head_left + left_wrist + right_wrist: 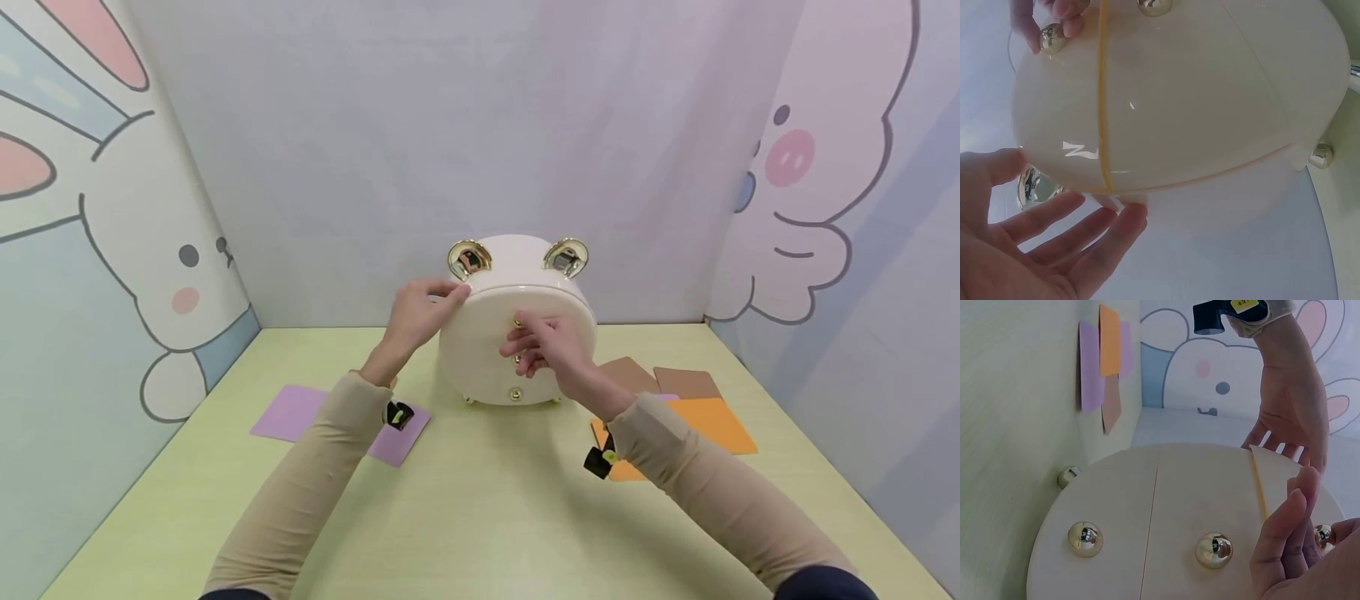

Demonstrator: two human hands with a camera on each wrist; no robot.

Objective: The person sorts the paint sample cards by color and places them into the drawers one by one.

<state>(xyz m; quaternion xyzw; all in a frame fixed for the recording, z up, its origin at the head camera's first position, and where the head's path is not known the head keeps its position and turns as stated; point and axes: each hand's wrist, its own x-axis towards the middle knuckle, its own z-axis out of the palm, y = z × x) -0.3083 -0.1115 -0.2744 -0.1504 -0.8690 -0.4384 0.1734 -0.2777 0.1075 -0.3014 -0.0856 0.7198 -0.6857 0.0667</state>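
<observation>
A cream, rounded drawer box (480, 350) with gold ears stands on the table, three round gold knobs down its front. My right hand (551, 346) pinches the top knob (1052, 39) between thumb and finger, its other fingers loosely bent before the front. In the right wrist view, the edge of the top drawer (1291, 481) sticks out slightly at the side, with a yellowish seam below it. My left hand (423, 317) touches the box's upper left edge with its thumb, close to the left ear (469, 259). Its other fingers stretch along the side.
Purple sheets (288, 412) lie on the table left of the box. To the right are orange sheets (712, 425) and brown sheets (686, 383), partly under my right forearm. Printed fabric walls (450, 125) enclose the table's back and sides.
</observation>
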